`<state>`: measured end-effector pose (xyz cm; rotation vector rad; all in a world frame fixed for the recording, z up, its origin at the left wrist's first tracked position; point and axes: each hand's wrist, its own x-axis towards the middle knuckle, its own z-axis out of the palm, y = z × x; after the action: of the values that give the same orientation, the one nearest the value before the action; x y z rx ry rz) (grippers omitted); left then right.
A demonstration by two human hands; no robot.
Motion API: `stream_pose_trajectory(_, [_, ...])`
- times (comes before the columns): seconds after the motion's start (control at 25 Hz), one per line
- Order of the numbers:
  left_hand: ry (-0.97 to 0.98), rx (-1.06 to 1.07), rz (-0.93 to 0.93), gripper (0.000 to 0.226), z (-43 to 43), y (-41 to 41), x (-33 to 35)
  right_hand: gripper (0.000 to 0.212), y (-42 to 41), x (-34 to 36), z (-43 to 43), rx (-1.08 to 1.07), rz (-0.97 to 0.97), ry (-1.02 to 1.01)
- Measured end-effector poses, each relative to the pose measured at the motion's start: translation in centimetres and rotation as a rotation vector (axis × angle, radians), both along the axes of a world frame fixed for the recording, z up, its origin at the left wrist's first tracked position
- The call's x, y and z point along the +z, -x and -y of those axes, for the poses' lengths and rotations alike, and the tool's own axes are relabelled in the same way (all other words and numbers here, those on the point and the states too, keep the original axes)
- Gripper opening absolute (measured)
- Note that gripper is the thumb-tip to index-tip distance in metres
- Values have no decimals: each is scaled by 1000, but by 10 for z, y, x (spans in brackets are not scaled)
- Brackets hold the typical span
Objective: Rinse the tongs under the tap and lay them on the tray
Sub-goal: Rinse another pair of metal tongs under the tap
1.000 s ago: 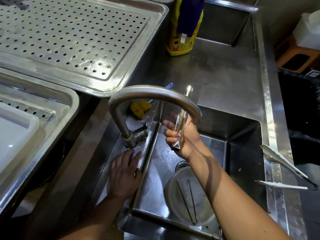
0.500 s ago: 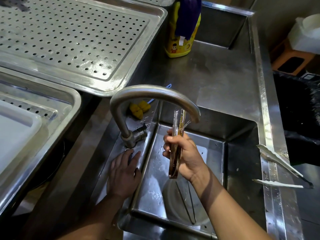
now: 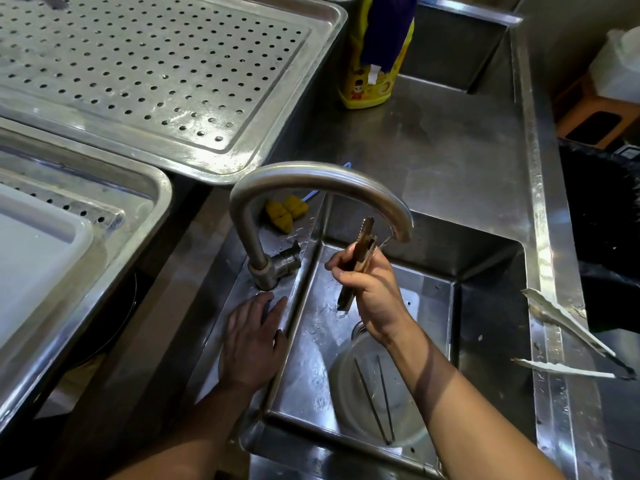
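Tongs (image 3: 358, 261), slim steel pair squeezed closed, I'm gripping in my right hand (image 3: 372, 292) just under the curved steel tap (image 3: 318, 181) spout, tips up. Left hand (image 3: 254, 341) lying flat, empty, beside the tap base. Better if I'm turning them so water reaches both arms.

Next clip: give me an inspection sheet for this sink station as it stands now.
Surface: wet steel counter around the sink.
Job's things: tongs held under the tap spout; perforated tray bare.
Clutter: second tongs on the sink's right rim; yellow bottle; yellow sponge; bowl holding thin metal sticks in the basin.
Grippers: right hand grips the tongs; left hand flat beside the tap base.
Cables: nothing seen.
Surroundings: white bin left.
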<state>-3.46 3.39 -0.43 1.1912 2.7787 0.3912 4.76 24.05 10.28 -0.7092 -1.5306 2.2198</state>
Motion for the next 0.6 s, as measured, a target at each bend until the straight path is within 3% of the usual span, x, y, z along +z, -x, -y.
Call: stream_pose_trajectory(0.6, [10,9,31,61,1,0,-1,40,-25,-16,17,16,-27,-15])
